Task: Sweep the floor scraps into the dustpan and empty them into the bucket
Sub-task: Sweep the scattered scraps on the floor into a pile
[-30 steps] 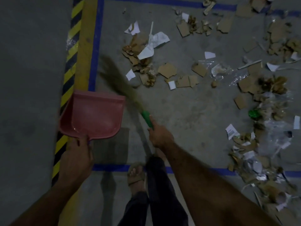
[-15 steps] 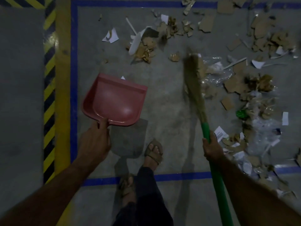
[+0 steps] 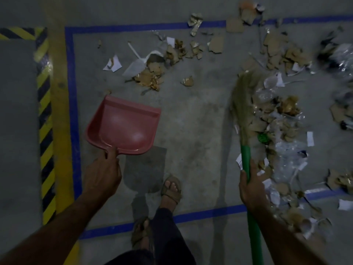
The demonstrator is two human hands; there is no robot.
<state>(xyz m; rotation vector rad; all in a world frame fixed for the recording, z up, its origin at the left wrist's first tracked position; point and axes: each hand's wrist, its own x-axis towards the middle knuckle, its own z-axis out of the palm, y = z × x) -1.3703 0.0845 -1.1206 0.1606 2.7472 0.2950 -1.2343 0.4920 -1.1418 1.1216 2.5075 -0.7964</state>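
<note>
The step in hand looks like the gathering sweep, before anything goes into the pan. The left hand (image 3: 102,174) is wrapped around the handle of the pink plastic dustpan (image 3: 122,125), which sits left of centre in the frame, held above the grey concrete floor (image 3: 194,119) to judge by its shadow below it, and holds no scraps. The right hand (image 3: 250,185) is clamped on the green handle of the straw-bristled broom (image 3: 243,96), whose bristles touch the left edge of the big heap of torn cardboard, paper and clear plastic scraps (image 3: 277,119) at the right of the frame. A smaller cluster of cardboard and white paper bits (image 3: 152,71) lies in the upper centre, inside the blue tape border (image 3: 69,92). No bucket shows anywhere in view. The next move probably calls for lowering the pan's lip flat to the floor and drawing the broom leftward, pulling the heap toward it.
</note>
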